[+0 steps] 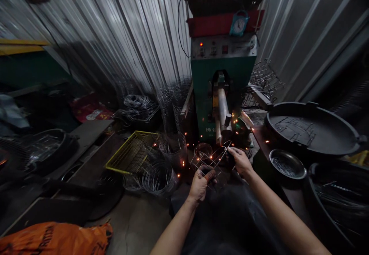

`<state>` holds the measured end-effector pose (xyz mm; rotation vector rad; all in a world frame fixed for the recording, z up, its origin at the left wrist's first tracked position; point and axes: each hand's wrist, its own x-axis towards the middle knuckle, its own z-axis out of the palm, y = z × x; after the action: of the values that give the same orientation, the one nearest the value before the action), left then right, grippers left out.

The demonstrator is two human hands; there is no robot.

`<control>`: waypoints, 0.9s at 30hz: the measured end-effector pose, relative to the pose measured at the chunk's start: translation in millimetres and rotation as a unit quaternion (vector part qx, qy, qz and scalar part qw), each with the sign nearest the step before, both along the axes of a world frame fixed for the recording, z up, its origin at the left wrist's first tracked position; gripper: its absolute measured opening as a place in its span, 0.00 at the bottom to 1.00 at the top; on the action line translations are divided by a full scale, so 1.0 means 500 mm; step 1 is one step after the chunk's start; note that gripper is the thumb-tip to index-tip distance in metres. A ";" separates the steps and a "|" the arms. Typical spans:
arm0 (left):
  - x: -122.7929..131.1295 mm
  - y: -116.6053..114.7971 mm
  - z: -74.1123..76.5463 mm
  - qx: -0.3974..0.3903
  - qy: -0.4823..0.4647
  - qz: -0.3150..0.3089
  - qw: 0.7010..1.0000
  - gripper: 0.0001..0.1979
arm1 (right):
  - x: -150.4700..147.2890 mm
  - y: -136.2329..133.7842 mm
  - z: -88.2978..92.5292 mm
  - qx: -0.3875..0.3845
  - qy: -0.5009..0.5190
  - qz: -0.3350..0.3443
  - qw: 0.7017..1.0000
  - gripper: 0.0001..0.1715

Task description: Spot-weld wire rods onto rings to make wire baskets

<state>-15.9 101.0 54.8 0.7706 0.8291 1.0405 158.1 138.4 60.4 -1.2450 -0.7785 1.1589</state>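
A spot welder [224, 105] with a green body stands in front of me, and bright sparks fly around its electrode tips. Just below and in front of the tips is a thin wire frame [215, 162]. My left hand [202, 182] is closed around the frame's near side, thumb on top. My right hand [240, 162] pinches a thin wire piece [227, 146] right by the electrodes, at the frame's upper right end. Whether that piece is joined to the frame cannot be made out. Dark fingertip coverings seem to be on my left fingers.
A yellow wire basket [129, 152] and coiled wire rings [160, 178] lie left. To the right are a big black pan [331, 124] with wire parts, a metal bowl [288, 164] of small pieces and a dark tub [340, 201]. An orange sack [57, 239] is lower left.
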 end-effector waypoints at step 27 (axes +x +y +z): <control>-0.007 0.021 0.001 -0.021 -0.039 0.041 0.998 0.15 | -0.051 -0.126 -0.061 0.061 -0.221 0.169 0.959 0.19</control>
<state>-19.3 111.7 55.2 0.6603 0.8177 1.1152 132.5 75.6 30.0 -1.3162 -1.4212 1.0906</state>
